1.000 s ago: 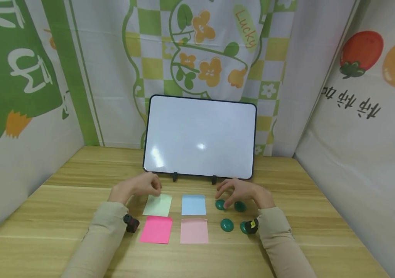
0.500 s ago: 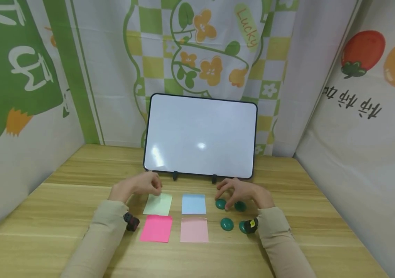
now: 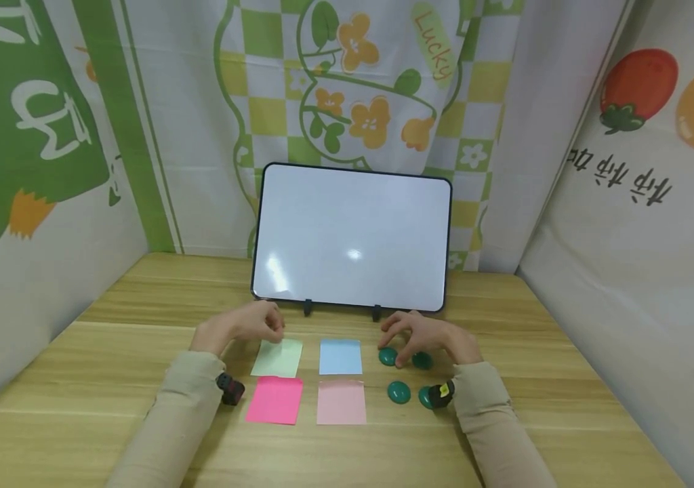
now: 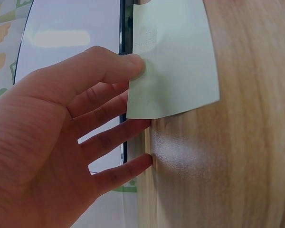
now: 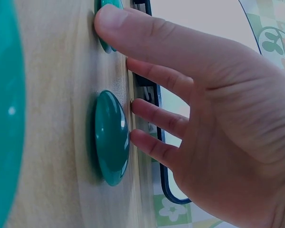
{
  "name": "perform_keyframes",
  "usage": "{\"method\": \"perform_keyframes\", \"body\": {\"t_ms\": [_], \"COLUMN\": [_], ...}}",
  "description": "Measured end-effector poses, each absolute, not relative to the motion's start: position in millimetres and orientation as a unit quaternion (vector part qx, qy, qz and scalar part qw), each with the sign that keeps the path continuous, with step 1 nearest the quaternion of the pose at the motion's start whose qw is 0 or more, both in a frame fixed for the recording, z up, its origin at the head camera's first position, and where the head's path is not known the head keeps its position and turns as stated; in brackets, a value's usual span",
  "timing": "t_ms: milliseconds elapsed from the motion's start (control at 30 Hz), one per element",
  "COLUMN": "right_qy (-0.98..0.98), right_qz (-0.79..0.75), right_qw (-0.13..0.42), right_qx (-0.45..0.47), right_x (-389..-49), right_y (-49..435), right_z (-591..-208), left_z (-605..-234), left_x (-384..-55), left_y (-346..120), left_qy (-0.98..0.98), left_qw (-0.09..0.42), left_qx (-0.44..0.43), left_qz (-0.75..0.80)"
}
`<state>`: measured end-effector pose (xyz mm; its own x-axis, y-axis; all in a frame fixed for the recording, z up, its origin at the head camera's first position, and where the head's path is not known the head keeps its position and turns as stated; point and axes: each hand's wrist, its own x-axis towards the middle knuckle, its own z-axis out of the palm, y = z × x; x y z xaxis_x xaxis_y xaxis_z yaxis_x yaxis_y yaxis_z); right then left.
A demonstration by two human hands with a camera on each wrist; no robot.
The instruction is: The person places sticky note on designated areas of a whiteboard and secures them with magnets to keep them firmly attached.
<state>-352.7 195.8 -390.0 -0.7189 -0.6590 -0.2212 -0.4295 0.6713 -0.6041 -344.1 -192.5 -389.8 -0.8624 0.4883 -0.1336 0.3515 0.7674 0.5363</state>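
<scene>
The left hand (image 3: 249,322) holds the far left corner of the pale green sticky note (image 3: 278,360). In the left wrist view, its thumb lies on the note's near face with fingers behind, and the note's lower edge bows off the wood. A glossy green round magnet (image 3: 387,356) sits between the right hand's (image 3: 425,335) thumb and forefinger, which grip its sides; the right wrist view shows the thumb covering much of it. Its other fingers reach past a second magnet (image 5: 112,137). Two more magnets lie nearer, one a single magnet (image 3: 398,392), the other partly behind the wrist camera.
A blue note (image 3: 340,357), a hot pink note (image 3: 274,400) and a light pink note (image 3: 341,402) lie on the wooden table (image 3: 335,457). Behind the hands, a whiteboard (image 3: 353,234) leans upright on small black feet. Printed curtains enclose the back and sides.
Both hands keep nearly the same place and pose. The view shifts slightly; the right thumb, which overlapped the magnet's edge, now shows at its side.
</scene>
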Motion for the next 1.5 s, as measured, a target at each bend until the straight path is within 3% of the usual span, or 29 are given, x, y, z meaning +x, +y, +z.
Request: {"method": "perform_keyframes", "body": {"t_ms": [1500], "right_qy": [0.898], "right_qz": [-0.244], "right_qw": [0.201], "right_qx": [-0.304], "right_x": [-352.7], "right_y": [193.8], "right_z": [-390.3], "left_z": [-393.1], "left_x": [-344.5], "left_y": [-193.1], "left_qy": [0.932], "left_qw": [0.127], "left_qx": [0.223], "left_qz": [0.255]}}
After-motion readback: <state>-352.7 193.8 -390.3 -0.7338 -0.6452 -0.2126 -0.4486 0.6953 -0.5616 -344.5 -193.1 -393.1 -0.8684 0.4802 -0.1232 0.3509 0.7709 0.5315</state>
